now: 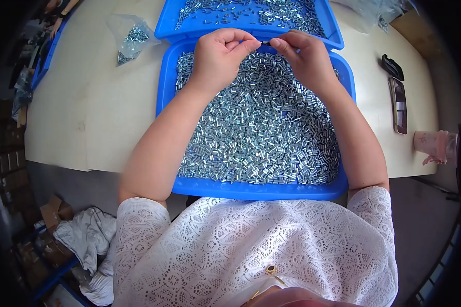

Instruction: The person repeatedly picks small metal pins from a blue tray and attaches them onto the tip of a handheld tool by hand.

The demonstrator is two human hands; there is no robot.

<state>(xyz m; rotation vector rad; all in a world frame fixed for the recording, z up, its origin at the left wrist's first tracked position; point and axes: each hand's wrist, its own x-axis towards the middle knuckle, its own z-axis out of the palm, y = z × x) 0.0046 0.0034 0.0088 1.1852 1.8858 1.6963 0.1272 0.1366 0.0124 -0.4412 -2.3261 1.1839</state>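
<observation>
Both of my hands meet over the far rim of a blue tray (258,190). My left hand (221,57) is closed in a pinch, thumb against forefinger. Facing it, my right hand (308,59) pinches too. A small dark piece (265,43) shows between the two sets of fingertips, too small to make out exactly. Under my hands, the tray holds a thick layer of small shiny metal pins (256,133), short and cylindrical, lying in all directions.
Behind stands a second blue tray (170,23) with more scattered pins. A clear plastic bag (133,38) with metal parts lies on the table (95,107) at left. On the right are a phone (398,106), a black object (392,67) and a pink cup (430,142). Another person's hand (56,28) shows at far left.
</observation>
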